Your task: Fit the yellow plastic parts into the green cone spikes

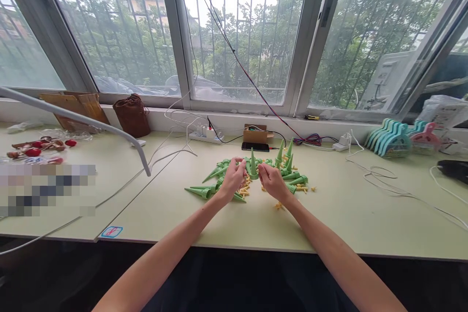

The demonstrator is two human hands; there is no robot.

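My left hand point(233, 179) and my right hand point(271, 181) meet over a heap of green plastic cone spikes point(214, 173) on the pale green table point(340, 214). Both hands are curled around one upright green cone point(253, 165) between them. Small yellow plastic pieces point(302, 187) lie scattered among the cones. Several cones stand upright behind my right hand point(288, 152), others lie flat to the left.
A black phone point(255, 146) and a small cardboard box point(256, 134) sit behind the heap. A power strip point(204, 133) and white cables run along the sill. Teal hangers point(389, 137) lie at the right, a brown pouch point(131, 115) and red items point(32, 148) at the left.
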